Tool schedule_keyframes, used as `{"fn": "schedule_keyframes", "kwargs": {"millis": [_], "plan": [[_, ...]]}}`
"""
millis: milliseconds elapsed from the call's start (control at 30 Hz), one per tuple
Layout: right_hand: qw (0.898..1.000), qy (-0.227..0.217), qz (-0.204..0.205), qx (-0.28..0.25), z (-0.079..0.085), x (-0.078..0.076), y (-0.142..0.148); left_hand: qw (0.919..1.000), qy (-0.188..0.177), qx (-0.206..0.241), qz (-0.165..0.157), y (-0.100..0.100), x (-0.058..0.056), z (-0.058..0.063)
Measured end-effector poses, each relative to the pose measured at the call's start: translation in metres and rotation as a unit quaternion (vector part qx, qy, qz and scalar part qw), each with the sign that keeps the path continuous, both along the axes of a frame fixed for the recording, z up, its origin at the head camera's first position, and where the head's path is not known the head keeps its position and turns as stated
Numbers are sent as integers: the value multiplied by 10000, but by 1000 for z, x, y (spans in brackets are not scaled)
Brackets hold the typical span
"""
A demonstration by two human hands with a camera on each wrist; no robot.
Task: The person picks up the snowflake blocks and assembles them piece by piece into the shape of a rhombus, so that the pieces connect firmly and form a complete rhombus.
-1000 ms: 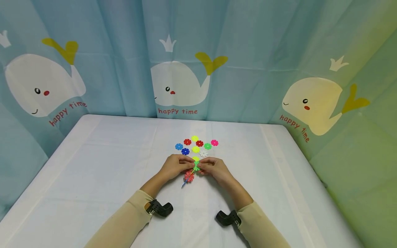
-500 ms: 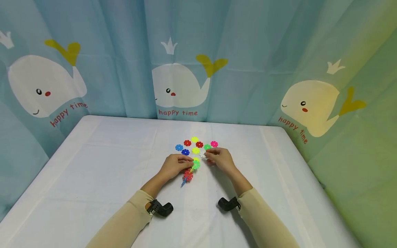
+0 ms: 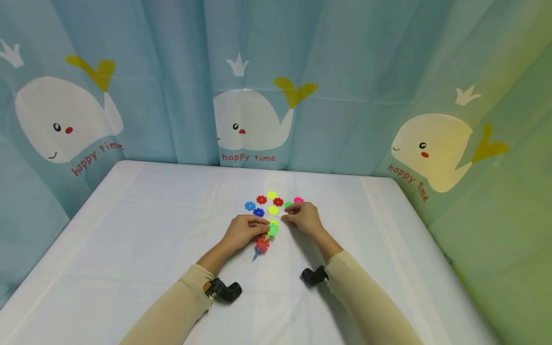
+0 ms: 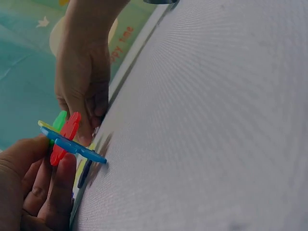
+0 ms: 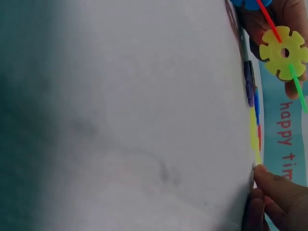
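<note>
Landmark: disc chain [image 3: 262, 245], notched plastic discs in blue, red, yellow and green slotted together at angles. Left hand [image 3: 244, 232] holds the chain near its far end, thumb and fingers gripping. Right hand [image 3: 304, 218], to the chain's right, pinches the white disc [image 3: 282, 214], which sits just beyond the chain's green end and is partly covered by fingertips; cannot tell whether it is lifted. Farther beyond the chain lie loose discs, including light blue disc [image 3: 250, 206], dark blue disc [image 3: 258, 212] and pink disc [image 3: 298, 200].
</note>
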State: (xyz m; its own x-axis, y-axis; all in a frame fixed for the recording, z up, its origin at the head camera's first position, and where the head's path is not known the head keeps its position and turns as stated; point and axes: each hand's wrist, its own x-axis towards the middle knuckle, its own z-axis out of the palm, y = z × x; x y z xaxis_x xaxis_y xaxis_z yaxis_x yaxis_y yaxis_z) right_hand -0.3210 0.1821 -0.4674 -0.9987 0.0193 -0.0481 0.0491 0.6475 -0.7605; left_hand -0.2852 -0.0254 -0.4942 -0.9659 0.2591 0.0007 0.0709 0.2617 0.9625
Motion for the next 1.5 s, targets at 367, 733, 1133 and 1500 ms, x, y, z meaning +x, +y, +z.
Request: {"fn": "schedule_keyframes", "kwargs": {"millis": [367, 733, 1133, 1500], "plan": [[9997, 180, 89, -163, 0, 6, 4, 9999, -85, 77, 15, 0, 1, 2], [9894, 265, 676, -1254, -7, 29, 15, 9998, 128, -167, 67, 1, -1, 1], [9771, 202, 1076, -1826, -12, 37, 15, 9998, -137, 132, 8, 1, 0, 3], [9671, 159, 1123, -2275, -14, 37, 15, 9978, -431, 493, -112, 0, -1, 4]]}}
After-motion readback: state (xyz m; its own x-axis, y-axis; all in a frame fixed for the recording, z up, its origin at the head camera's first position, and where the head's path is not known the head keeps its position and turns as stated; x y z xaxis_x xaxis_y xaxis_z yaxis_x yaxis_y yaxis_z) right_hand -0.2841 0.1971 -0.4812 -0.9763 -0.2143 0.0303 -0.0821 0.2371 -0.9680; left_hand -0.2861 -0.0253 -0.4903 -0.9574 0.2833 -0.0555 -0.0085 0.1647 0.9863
